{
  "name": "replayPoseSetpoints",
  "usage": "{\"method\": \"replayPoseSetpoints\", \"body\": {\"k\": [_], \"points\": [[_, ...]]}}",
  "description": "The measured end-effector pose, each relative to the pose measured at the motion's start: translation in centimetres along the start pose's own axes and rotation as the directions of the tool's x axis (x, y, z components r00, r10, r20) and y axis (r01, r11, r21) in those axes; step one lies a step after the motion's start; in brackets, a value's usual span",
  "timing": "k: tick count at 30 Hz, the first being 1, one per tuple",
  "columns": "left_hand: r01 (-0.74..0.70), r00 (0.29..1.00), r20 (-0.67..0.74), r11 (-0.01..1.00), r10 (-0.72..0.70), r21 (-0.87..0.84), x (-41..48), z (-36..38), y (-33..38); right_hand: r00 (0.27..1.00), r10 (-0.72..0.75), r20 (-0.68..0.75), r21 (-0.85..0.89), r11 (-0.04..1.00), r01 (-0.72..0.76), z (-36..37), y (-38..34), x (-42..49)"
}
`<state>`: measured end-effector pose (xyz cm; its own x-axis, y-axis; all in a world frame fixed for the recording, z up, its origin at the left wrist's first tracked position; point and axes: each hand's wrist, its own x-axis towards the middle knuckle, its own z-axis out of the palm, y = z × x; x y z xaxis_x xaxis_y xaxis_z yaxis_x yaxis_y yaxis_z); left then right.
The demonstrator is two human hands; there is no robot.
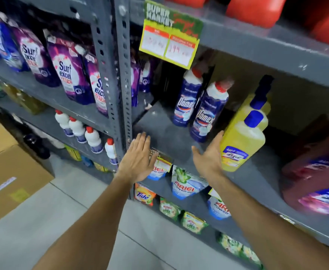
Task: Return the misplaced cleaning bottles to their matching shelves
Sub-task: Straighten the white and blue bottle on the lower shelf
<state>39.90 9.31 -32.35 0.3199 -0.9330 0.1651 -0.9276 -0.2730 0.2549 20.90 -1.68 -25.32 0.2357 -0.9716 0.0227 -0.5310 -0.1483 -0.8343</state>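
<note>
Both hands reach in empty, left hand (138,158) spread at the shelf's (169,137) front edge, right hand (210,154) open beside the yellow bottle (241,141), blue bottles (202,112) apparently unsorted.

A shop aisle, in the household cleaning section of a supermarket. Grey slotted-steel shelving (123,78) holds rows of identical goods facing outward: purple Surf Excel detergent pouches (67,71), blue Domex bottles (187,100) with red caps, yellow Lysol bottles (239,145), Ariel pouches (185,184) and a Tide pack (144,194) lower down. A green and yellow price card (171,34) reading "Super Market" hangs from a shelf edge. Brown cardboard stock cartons (8,172) sit on the pale tiled floor (78,215).
</note>
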Motion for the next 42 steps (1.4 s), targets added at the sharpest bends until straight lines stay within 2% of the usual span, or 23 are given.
{"method": "replayPoseSetpoints", "body": {"k": [5,8,14,19,24,30,42], "points": [[-0.007,1.000,-0.001,1.000,0.007,0.008,1.3,1.5,-0.9,0.982,0.077,-0.171,-0.020,0.996,-0.082,2.2,0.0,3.4],[-0.005,0.998,-0.062,0.999,0.007,0.040,1.6,2.0,-1.2,0.979,0.066,-0.193,0.069,0.996,-0.053,3.1,0.4,5.3],[0.001,0.996,-0.092,0.999,0.003,0.038,1.6,2.4,-1.4,0.967,0.068,-0.246,0.179,0.984,-0.024,3.0,0.5,7.3],[-0.010,0.996,-0.087,0.999,0.013,0.035,1.7,2.4,-1.5,0.984,-0.060,-0.170,0.110,0.991,0.079,2.7,0.3,5.5],[-0.008,0.995,-0.096,1.000,0.011,0.027,1.6,2.5,-1.4,0.985,-0.173,-0.023,0.170,0.970,0.175,4.0,-0.2,3.7],[0.009,0.996,-0.090,1.000,-0.008,0.008,1.7,2.5,-1.3,0.979,-0.192,0.068,0.277,0.946,0.166,6.0,-1.8,3.8],[0.017,0.995,-0.100,1.000,-0.018,-0.012,1.6,2.6,-1.3,0.975,-0.199,0.097,0.298,0.941,0.163,6.6,-2.0,4.6]]}}
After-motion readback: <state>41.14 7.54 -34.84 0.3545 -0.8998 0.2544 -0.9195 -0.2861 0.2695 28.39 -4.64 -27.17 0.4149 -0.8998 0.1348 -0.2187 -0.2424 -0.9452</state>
